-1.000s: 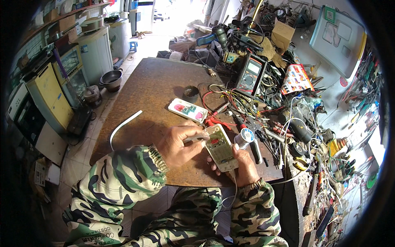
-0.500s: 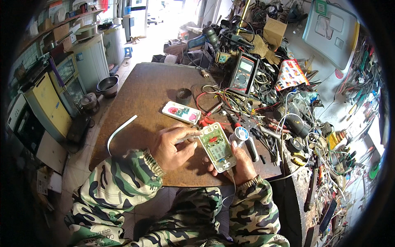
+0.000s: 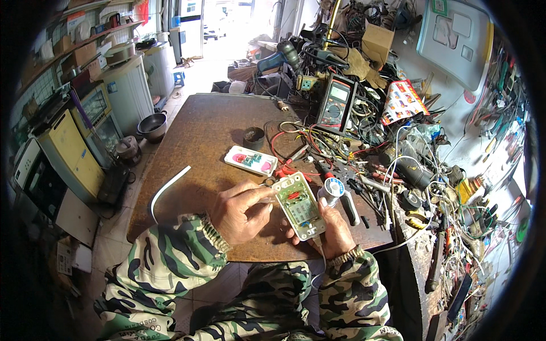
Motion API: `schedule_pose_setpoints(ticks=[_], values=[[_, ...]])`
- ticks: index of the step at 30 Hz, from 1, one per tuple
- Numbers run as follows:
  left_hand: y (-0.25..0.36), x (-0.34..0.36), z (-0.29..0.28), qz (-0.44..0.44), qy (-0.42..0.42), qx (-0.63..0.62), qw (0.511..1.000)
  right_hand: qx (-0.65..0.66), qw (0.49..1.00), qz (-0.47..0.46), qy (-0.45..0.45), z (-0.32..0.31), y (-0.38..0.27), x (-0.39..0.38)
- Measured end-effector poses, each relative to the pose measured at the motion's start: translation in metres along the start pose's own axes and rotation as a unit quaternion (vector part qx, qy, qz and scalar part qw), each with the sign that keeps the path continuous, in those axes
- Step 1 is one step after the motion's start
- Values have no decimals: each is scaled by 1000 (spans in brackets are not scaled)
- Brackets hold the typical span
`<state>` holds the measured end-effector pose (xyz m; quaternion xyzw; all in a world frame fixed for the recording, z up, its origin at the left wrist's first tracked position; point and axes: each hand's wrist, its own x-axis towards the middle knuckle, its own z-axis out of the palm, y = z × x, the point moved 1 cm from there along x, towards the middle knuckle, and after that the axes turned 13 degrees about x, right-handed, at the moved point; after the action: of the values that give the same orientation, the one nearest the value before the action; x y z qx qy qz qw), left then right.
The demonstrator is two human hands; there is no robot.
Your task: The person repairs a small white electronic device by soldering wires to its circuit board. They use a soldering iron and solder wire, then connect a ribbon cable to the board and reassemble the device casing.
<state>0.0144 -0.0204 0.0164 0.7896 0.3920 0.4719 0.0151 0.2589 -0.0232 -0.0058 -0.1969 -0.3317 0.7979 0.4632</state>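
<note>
Over the near side of a brown bench (image 3: 190,133), the right hand (image 3: 336,228) grips an open case (image 3: 288,212), its long axis pointing away and leaning left, a spool (image 3: 334,187) by the thumb. The case lies just right of the left hand (image 3: 242,215), whose bent fingers meet its far left corner; whether they pinch anything, I cannot tell. A second ago they hid part of the board (image 3: 300,208), now almost wholly exposed.

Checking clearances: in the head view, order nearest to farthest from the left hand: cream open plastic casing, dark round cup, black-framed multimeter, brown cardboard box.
1. Casing: held in the right hand, just right of the left hand.
2. Cup: ahead, on the table.
3. Multimeter: ahead and right.
4. Box: farthest, right, beyond the multimeter.
</note>
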Motion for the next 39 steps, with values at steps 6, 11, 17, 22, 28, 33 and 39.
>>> schedule_pose_setpoints(ticks=[6,11,17,22,28,33,39], values=[[4,-4,0,-3,-13,40,999,-32,999,-13,-5,-4,4,3],[9,-5,1,-7,-42,81,996,-40,999,-34,-1,-6,6,2],[14,-5,4,-1,-62,122,991,-28,998,-47,-6,-2,6,2],[17,-5,2,-26,-91,106,990,-40,998,-43,-8,-3,6,3],[12,-4,2,-51,-80,33,995,-39,998,-53,-6,0,7,1],[15,0,-2,-105,-114,-8,988,-39,999,-37,3,0,5,1],[14,0,-4,-118,-104,-33,987,-48,998,-31,-6,0,4,1]])
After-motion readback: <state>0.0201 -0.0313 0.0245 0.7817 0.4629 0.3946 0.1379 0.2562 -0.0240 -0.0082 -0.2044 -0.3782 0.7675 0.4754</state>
